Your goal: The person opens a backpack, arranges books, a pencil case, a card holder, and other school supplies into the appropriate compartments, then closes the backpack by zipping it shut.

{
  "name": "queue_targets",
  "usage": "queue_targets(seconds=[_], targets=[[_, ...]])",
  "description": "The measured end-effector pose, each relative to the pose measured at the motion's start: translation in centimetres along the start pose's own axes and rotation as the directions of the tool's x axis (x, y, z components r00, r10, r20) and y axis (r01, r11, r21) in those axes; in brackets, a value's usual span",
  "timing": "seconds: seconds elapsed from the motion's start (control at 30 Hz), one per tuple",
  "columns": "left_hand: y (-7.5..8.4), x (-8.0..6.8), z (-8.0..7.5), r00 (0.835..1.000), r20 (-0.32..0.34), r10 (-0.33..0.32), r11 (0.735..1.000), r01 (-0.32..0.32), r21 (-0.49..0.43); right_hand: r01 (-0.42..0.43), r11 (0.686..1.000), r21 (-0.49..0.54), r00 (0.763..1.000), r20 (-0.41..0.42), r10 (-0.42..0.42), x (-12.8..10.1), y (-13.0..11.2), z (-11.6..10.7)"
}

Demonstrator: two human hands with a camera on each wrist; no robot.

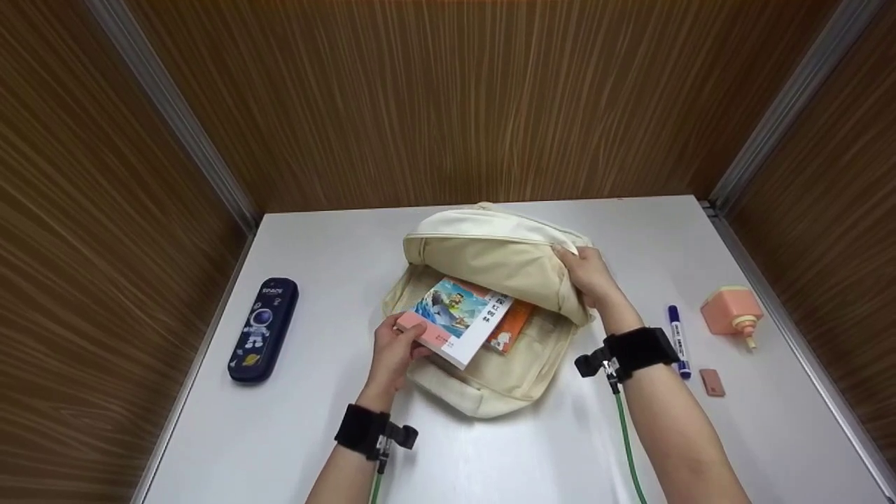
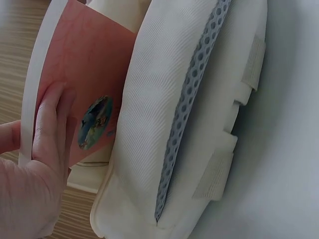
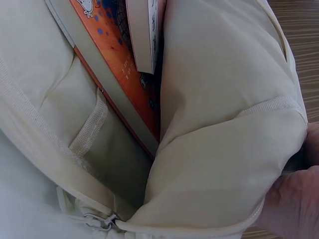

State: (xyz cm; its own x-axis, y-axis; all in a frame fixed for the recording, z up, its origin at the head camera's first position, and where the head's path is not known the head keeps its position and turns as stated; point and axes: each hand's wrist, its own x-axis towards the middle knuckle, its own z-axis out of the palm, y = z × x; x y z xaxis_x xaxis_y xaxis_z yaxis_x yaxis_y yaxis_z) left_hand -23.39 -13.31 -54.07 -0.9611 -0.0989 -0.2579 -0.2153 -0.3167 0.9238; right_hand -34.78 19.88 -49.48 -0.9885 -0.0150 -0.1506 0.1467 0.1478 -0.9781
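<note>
Looking down from the head view, a cream bag [image 1: 490, 308] lies mid-counter [image 1: 336, 238], its flap lifted by the right hand [image 1: 586, 274], whose fingers curl over the flap's edge. The left hand [image 1: 393, 348] pinches the near corner of a book [image 1: 456, 318], which is half inside the bag's mouth, over an orange book [image 1: 514, 323] already in there. Wood walls close in the counter on three sides. Bare counter lies left of the bag as far as a pencil case [image 1: 264, 329] near the left edge; to the right are a marker [image 1: 678, 339], a small brown eraser [image 1: 712, 381] and a peach-coloured object [image 1: 731, 313] I cannot identify. Both forearms run off the bottom.

From the left wrist, the fingers [image 2: 52, 124] press the book's pink back cover [image 2: 87, 84], thumb on the far side; the bag's padded back [image 2: 199, 124] hides the rest.

From the right wrist, the hand [image 3: 294, 204] is cut off at the corner, gripping the flap [image 3: 224, 134]; both books vanish beneath it, and a zipper pull [image 3: 99, 220] sits at the seam.
</note>
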Motion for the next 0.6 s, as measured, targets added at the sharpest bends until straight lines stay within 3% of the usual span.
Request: queue_targets(seconds=[0.27, 0.6], targets=[[-0.1, 1.4, 1.5, 1.000, 0.015, -0.007, 1.000, 0.007, -0.005, 0.019, 0.999, 0.038, 0.997, 0.068, -0.021, 0.0, 0.2, -0.2], [-1.3, 3.2, 2.9, 0.999, 0.032, -0.032, 0.995, 0.029, 0.093, -0.007, 0.999, 0.050, 0.998, 0.060, 0.004, -0.1, -0.1, -0.3]])
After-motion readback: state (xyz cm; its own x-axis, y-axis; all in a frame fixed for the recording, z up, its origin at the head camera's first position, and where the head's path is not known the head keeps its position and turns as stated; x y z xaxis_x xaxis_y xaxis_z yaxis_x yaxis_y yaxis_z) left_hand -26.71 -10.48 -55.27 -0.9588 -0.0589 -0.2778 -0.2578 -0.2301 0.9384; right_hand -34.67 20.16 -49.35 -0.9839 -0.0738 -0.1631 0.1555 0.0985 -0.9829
